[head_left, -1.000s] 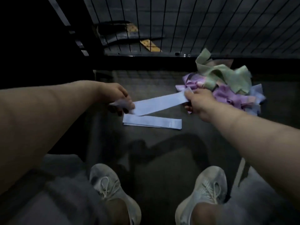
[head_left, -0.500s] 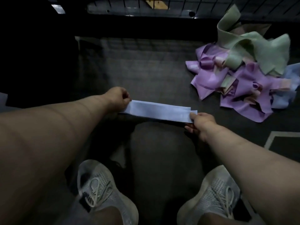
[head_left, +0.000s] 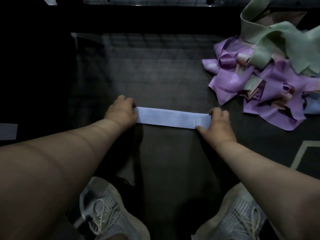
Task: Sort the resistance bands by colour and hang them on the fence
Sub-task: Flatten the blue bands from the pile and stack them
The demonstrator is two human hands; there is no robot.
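Observation:
A pale blue resistance band lies flat and straight on the dark floor in front of me, stacked on another blue band that it hides. My left hand holds its left end with curled fingers. My right hand holds the right end, thumb under the lower corner. A tangled pile of bands sits at the upper right: purple ones in front, green ones on top, some peach and a blue one at the right edge. The bottom rail of the fence runs along the top edge.
My two white sneakers stand at the bottom, either side of the bare floor between my arms. A pale painted line marks the floor at the right. A pale strip shows at the far left edge.
I carried the blue band down from mid-air and laid it over the other blue band on the floor. My view tilted downward, so the fence has nearly left the frame.

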